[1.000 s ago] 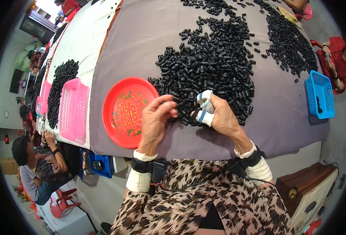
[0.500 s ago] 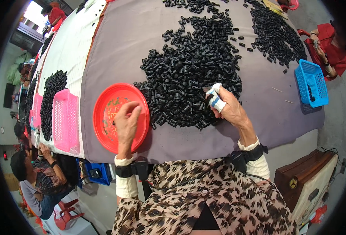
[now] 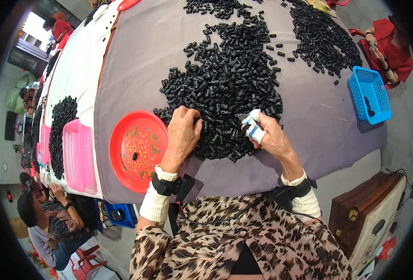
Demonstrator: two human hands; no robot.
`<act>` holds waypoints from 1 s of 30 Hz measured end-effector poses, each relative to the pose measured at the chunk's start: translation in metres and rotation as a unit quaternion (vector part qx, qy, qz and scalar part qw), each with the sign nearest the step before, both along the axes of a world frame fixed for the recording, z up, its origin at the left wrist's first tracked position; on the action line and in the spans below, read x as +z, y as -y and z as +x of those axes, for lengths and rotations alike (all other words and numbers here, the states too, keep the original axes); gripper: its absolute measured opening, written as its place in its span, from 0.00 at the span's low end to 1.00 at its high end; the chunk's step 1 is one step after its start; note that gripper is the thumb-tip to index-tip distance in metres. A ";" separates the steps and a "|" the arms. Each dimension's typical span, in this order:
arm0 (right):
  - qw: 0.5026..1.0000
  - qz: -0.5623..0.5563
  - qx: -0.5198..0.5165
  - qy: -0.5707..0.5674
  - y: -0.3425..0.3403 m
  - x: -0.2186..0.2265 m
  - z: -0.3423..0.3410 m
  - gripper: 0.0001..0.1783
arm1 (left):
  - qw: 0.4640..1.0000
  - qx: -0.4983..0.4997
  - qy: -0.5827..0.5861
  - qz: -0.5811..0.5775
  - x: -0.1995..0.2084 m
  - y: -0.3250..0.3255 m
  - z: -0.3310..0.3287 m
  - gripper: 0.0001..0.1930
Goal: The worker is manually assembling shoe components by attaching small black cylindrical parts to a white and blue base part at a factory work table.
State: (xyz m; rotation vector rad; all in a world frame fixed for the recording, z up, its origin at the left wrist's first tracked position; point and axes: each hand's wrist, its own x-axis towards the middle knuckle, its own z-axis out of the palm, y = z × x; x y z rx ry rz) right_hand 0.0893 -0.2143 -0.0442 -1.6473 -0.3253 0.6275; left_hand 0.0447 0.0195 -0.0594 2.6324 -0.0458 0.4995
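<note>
A large heap of small black cylindrical plastic parts [image 3: 225,84] covers the middle of the table. My left hand [image 3: 182,137] is at its near left edge, fingers curled in toward the thumb. What lies between those fingertips is hidden against the black parts. At the heap's right side, my right hand [image 3: 275,137] is closed around a small tool wrapped in white and blue cloth [image 3: 254,128], whose greyish tip points left over the parts. Left of my left hand sits a red round plate [image 3: 117,140] with a printed pattern. One black part [image 3: 135,156] lies in it.
A blue basket [image 3: 370,93] holding a few black parts stands at the right edge. Pink baskets [image 3: 78,158] stand on the white cloth at left, beside another black heap [image 3: 61,126]. A person in red [image 3: 393,51] sits at far right; others sit at left.
My left hand has moved right from over the red plate to the heap's edge, uncovering one black part in the plate. My right hand keeps hold of the wrapped tool. The view has shifted slightly.
</note>
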 end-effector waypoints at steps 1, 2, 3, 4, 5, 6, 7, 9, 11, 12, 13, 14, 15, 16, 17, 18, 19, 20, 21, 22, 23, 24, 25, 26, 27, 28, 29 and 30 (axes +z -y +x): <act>1.000 0.019 0.005 -0.010 -0.002 0.001 0.001 0.08 | 1.000 0.000 0.002 0.000 0.001 -0.001 -0.001 0.07; 0.999 0.034 0.011 -0.019 -0.005 0.002 0.001 0.08 | 0.995 0.032 -0.049 -0.084 0.001 -0.001 -0.003 0.07; 0.999 0.033 0.010 -0.018 -0.009 0.005 0.001 0.08 | 0.979 0.065 -0.099 -0.168 0.002 -0.002 -0.005 0.07; 0.999 0.041 0.011 0.004 -0.015 0.009 0.001 0.08 | 0.934 0.076 -0.139 -0.321 0.003 -0.006 -0.009 0.07; 0.999 0.045 0.008 0.026 -0.018 0.015 0.002 0.08 | 0.934 0.071 -0.138 -0.323 0.009 -0.003 -0.009 0.07; 0.999 0.044 0.009 0.011 -0.022 0.019 0.003 0.09 | 0.831 0.046 -0.145 -0.535 0.021 -0.002 -0.012 0.09; 0.999 0.045 0.011 0.014 -0.027 0.026 0.002 0.09 | 0.681 0.016 -0.144 -0.718 0.034 -0.001 -0.016 0.10; 0.998 0.062 0.018 0.024 -0.037 0.037 0.001 0.11 | 0.621 -0.014 -0.127 -0.773 0.049 0.007 -0.020 0.11; 0.993 0.105 0.011 0.060 -0.049 0.047 -0.001 0.12 | 0.516 -0.073 -0.117 -0.845 0.057 0.013 -0.025 0.12; 0.992 0.110 0.014 0.066 -0.053 0.051 -0.002 0.12 | 0.498 -0.088 -0.117 -0.855 0.061 0.016 -0.027 0.13; 0.991 0.115 0.016 0.071 -0.055 0.056 -0.002 0.12 | 0.481 -0.095 -0.114 -0.864 0.064 0.018 -0.028 0.13; 0.990 0.109 0.028 0.090 -0.056 0.066 -0.003 0.11 | 0.477 -0.091 -0.104 -0.868 0.068 0.021 -0.031 0.13; 0.989 0.107 0.029 0.095 -0.058 0.072 -0.005 0.11 | 0.473 -0.087 -0.096 -0.871 0.072 0.023 -0.033 0.13; 0.988 0.123 0.030 0.091 -0.059 0.076 -0.006 0.11 | 0.472 -0.091 -0.093 -0.872 0.076 0.024 -0.035 0.13; 0.986 0.138 0.030 0.086 -0.059 0.078 -0.007 0.11 | 0.466 -0.094 -0.090 -0.875 0.077 0.025 -0.036 0.13; 0.987 0.125 0.034 0.094 -0.058 0.078 -0.008 0.11 | 0.460 -0.097 -0.088 -0.878 0.078 0.027 -0.037 0.13; 0.987 0.122 0.035 0.097 -0.057 0.078 -0.008 0.11 | 0.457 -0.100 -0.086 -0.880 0.077 0.028 -0.036 0.13; 0.988 0.112 0.038 0.102 -0.057 0.078 -0.008 0.11 | 0.452 -0.104 -0.089 -0.881 0.077 0.027 -0.037 0.13; 0.988 0.102 0.042 0.106 -0.057 0.078 -0.008 0.11 | 0.448 -0.108 -0.092 -0.883 0.078 0.027 -0.037 0.13; 0.989 0.108 0.042 0.092 -0.056 0.076 -0.007 0.11 | 0.447 -0.109 -0.089 -0.883 0.077 0.027 -0.038 0.13; 0.989 0.107 0.043 0.093 -0.055 0.076 -0.007 0.11 | 0.441 -0.109 -0.090 -0.886 0.076 0.027 -0.037 0.13; 0.990 0.096 0.054 0.088 -0.054 0.077 -0.006 0.12 | 0.436 -0.109 -0.092 -0.889 0.076 0.027 -0.038 0.13; 0.991 0.086 0.066 0.083 -0.054 0.078 -0.006 0.13 | 0.436 -0.109 -0.090 -0.889 0.075 0.026 -0.038 0.13; 0.990 0.100 0.067 0.076 -0.053 0.076 -0.007 0.15 | 0.441 -0.097 -0.096 -0.887 0.076 0.027 -0.038 0.13; 0.990 0.099 0.066 0.076 -0.052 0.075 -0.006 0.15 | 0.446 -0.084 -0.102 -0.885 0.076 0.028 -0.037 0.13; 0.985 0.084 0.076 0.130 -0.051 0.073 -0.005 0.16 | 0.445 -0.085 -0.103 -0.886 0.077 0.028 -0.037 0.13; 0.977 0.069 0.087 0.183 -0.052 0.072 -0.004 0.18 | 0.447 -0.084 -0.102 -0.885 0.077 0.028 -0.037 0.13; 0.977 0.070 0.088 0.183 -0.052 0.072 -0.004 0.18 | 0.450 -0.082 -0.101 -0.884 0.078 0.028 -0.037 0.13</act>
